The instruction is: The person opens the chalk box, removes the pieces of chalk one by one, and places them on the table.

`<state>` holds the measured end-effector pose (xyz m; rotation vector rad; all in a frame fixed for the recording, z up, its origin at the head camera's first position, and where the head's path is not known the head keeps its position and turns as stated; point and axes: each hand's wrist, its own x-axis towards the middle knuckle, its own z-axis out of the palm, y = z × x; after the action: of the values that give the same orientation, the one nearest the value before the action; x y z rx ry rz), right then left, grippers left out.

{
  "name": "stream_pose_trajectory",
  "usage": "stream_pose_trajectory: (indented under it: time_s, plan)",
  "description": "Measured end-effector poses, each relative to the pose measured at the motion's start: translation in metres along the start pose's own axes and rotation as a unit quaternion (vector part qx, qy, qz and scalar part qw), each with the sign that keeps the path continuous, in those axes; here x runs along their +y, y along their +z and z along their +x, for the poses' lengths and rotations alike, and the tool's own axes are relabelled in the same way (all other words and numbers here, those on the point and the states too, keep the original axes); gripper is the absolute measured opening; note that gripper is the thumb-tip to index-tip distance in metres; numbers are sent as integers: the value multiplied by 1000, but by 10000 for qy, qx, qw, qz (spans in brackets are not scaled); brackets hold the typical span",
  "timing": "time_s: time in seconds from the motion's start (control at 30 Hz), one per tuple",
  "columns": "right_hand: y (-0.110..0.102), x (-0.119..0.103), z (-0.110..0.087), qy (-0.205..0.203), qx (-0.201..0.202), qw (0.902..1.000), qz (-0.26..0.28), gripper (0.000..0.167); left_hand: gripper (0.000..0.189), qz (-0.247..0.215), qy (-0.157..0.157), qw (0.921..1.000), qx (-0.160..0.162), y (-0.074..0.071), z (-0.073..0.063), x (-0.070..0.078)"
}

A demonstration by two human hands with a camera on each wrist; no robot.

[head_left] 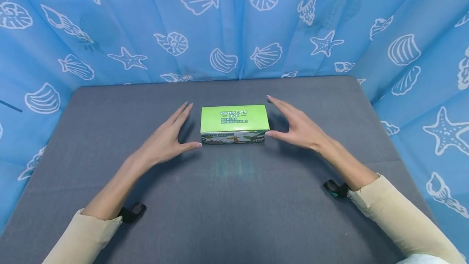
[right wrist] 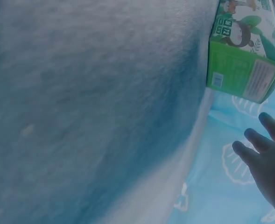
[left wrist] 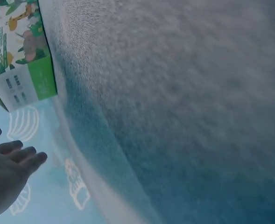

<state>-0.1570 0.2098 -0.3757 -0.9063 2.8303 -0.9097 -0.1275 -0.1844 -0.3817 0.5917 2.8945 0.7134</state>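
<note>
The box (head_left: 234, 119) sits on the gray table (head_left: 234, 207), nearer its far edge, between the left hand (head_left: 165, 139) and the right hand (head_left: 302, 127), green side up, with animal pictures on its near side. The 2 hands are spread, fingers extended and thumbs held apart, with nothing in their grasp. The left thumb tip is just beside the box's near left corner; the right one is at the near right corner, and whether it touches cannot be told. Behind hangs a blue curtain (head_left: 234, 23) printed with shells.

Glossy card box (head_left: 234, 117) — matt, rough-looking cloth tabletop (head_left: 234, 207) — smooth fabric curtain (head_left: 231, 25).
</note>
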Motion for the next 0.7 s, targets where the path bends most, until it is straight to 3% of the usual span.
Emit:
stream_pose_trajectory:
  time_s: [0.37,0.7]
  plan:
    - [6,-6,21,-133,-190,9995,209,93,108,-794,375,9961,33,8,22,9]
    - [11,-8,31,-221,-330,9989,266,94,106,-1266,238,9917,-50,14,33,11]
